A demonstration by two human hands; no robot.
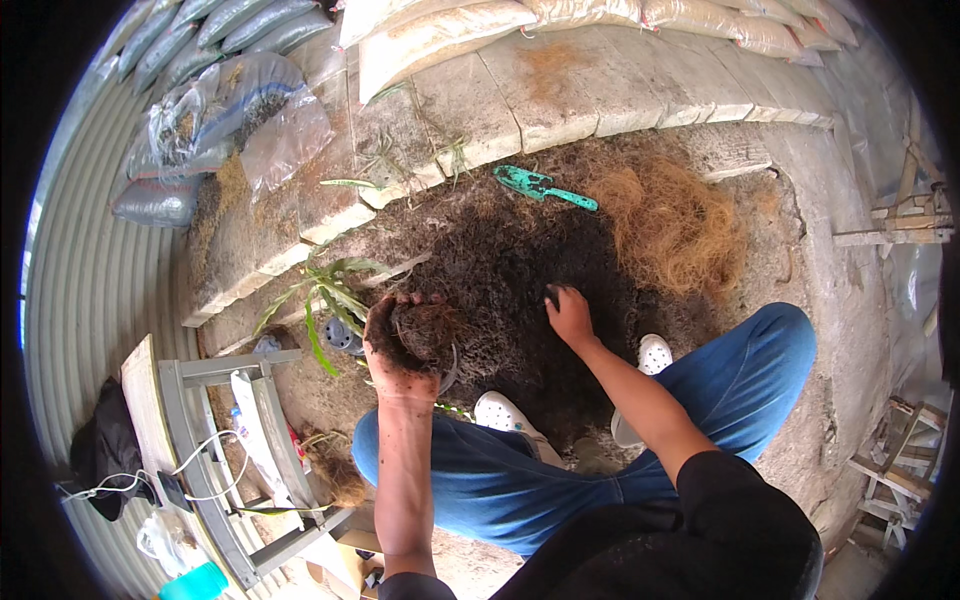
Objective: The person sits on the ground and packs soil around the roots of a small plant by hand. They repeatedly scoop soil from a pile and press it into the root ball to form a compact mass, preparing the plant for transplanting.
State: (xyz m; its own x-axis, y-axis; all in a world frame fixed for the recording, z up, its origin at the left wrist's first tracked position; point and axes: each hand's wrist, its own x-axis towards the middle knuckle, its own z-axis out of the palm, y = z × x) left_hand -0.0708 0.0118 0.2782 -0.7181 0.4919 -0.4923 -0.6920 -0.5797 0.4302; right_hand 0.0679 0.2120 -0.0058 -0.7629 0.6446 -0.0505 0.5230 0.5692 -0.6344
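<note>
My left hand [393, 355] is cupped, palm up and dirty, around a brown clump of fibrous roots and soil [428, 335]. My right hand [570, 316] is down at the heap of dark soil [500, 275], its fingers curled in; what they hold, if anything, is hidden. A plant with long green leaves [335, 288] lies just beyond my left hand, beside a small grey slotted pot [340, 335]. Past the soil lies a green hand trowel [545, 188]. To its right spreads a loose pile of brown coconut fibre [675, 230].
Stacked filled sacks [435, 45] line the far concrete ledge [480, 105]. Clear plastic bags [235, 115] lie at far left. A grey stool [215, 450] with a white cable stands near left. Wooden racks [905, 450] are at right. My legs are folded around the near soil.
</note>
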